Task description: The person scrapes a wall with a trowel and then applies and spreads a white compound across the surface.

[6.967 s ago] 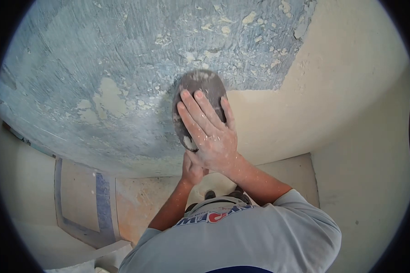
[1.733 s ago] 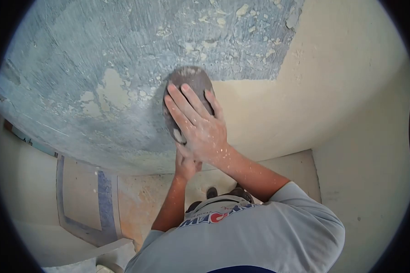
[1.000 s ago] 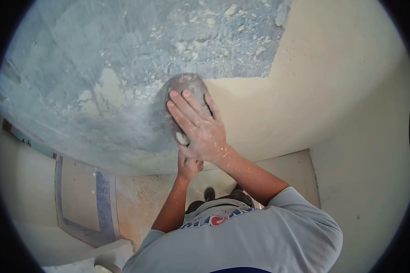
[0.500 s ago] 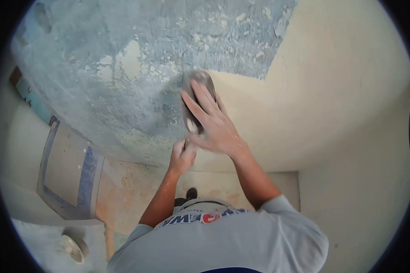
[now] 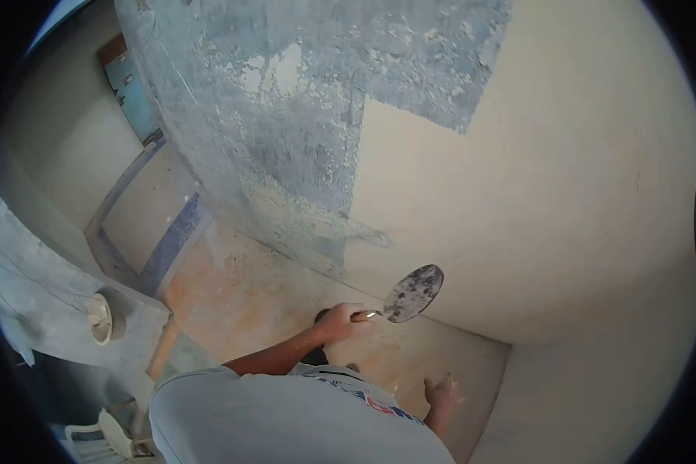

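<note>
My left hand (image 5: 342,322) is wrapped round the short handle of a trowel (image 5: 414,294) with a long rounded blade. Grey and dark smears cover the blade, which is held out in front of the wall's lower part. Lower right, my right hand (image 5: 442,393) is lowered by my side, thumb apart from the fingers, with nothing visible in it. Whitish residue marks its fingers. Ahead stands the wall (image 5: 441,193), part smooth cream coat, part rough blue-grey surface (image 5: 286,131) with flaked patches. A step-shaped border divides the two.
A pale round bucket (image 5: 107,319) rests on a grey ledge (image 5: 54,290) to the left. Below it is a white chair (image 5: 116,433). The stained floor (image 5: 240,282) runs along the wall's foot to a corner at right. A light blue panel (image 5: 131,93) shows far left.
My right hand has left the trowel blade and dropped to the lower right. My left hand has carried the trowel off the wall, down and to the right. The view has turned leftward.
</note>
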A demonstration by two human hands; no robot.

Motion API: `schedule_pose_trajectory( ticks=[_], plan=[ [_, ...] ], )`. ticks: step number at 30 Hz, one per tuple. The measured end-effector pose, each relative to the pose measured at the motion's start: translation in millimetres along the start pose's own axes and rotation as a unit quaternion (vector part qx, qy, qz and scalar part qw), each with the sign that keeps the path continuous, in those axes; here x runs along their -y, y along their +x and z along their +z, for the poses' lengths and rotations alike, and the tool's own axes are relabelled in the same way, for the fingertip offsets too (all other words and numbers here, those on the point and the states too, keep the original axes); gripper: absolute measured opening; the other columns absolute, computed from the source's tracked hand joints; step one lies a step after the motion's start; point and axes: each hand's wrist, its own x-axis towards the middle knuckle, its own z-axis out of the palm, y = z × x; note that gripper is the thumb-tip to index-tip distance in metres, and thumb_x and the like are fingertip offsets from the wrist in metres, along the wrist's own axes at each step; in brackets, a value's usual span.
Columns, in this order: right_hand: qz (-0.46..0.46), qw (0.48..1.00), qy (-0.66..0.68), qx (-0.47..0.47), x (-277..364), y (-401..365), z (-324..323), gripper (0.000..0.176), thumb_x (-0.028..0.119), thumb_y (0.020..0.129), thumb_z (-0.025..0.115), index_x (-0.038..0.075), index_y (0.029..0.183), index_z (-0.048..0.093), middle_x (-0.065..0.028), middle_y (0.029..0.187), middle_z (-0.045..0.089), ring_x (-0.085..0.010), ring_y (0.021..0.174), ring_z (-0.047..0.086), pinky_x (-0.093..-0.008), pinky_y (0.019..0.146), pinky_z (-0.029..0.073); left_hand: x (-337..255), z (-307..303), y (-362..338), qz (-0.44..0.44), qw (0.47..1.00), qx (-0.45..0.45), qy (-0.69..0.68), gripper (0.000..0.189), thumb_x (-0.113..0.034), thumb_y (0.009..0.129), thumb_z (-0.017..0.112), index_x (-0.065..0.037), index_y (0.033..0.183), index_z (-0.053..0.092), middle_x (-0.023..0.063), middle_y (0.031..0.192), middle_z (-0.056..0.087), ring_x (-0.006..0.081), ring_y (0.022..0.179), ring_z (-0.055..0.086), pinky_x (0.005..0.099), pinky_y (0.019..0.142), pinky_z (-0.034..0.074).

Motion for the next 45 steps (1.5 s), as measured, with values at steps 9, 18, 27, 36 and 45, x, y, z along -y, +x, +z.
schedule_pose_trajectory(
  ticks=[9,18,27,36,45],
  plan=[
    [-0.371,0.498,0.763,0.178,23,-15,-13,0.067,0.034,0.095,0.058,-0.001,0.145,0.032,-0.0254,0.135,0.050,-0.0326,0.114,0.059,-0.0423,0.098,0.046,3,111,-8,-0.046,0.869,0.340,-0.358,0.029,-0.018,0.091,0.055,-0.005,0.066,0.050,0.0006,0.056,0.047,0.0094,0.049,0.043,0.0267,0.048,0.035],
    [-0.283,0.551,0.785,-0.008,96,-37,-40,0.024,0.015,0.099,0.050,-0.004,0.111,0.058,-0.0129,0.101,0.067,-0.0218,0.085,0.068,-0.0297,0.069,0.054,-31,66,18,0.047,0.884,0.464,0.029,0.025,-0.027,0.090,0.064,-0.002,0.084,0.064,0.0072,0.068,0.064,0.0116,0.062,0.059,0.0265,0.060,0.046],
    [-0.203,0.567,0.795,-0.071,188,-21,-119,0.021,0.022,0.092,0.062,0.004,0.099,0.054,-0.0035,0.075,0.055,-0.0097,0.051,0.047,-0.0243,0.043,0.039,3,-68,72,-0.058,0.909,0.401,-0.099,0.034,-0.034,0.099,0.049,-0.003,0.110,0.060,0.0044,0.096,0.063,0.0107,0.079,0.058,0.0258,0.070,0.048],
    [-0.302,0.472,0.807,-0.187,293,-8,-182,0.038,0.019,0.091,0.061,0.000,0.121,0.048,-0.0096,0.096,0.060,-0.0144,0.072,0.058,-0.0277,0.063,0.048,-37,-128,138,-0.008,0.882,0.349,-0.316,0.040,-0.038,0.102,0.040,-0.004,0.116,0.053,0.0069,0.104,0.060,0.0132,0.087,0.058,0.0280,0.076,0.048],
    [-0.365,0.499,0.721,-0.313,291,9,-212,0.085,0.006,0.076,0.063,0.000,0.150,0.021,-0.0189,0.141,0.036,-0.0280,0.121,0.048,-0.0379,0.103,0.040,-131,-78,192,0.059,0.867,0.166,-0.466,0.027,-0.018,0.094,0.059,-0.003,0.116,0.056,0.0037,0.100,0.062,0.0111,0.088,0.061,0.0264,0.076,0.050]
  ],
)
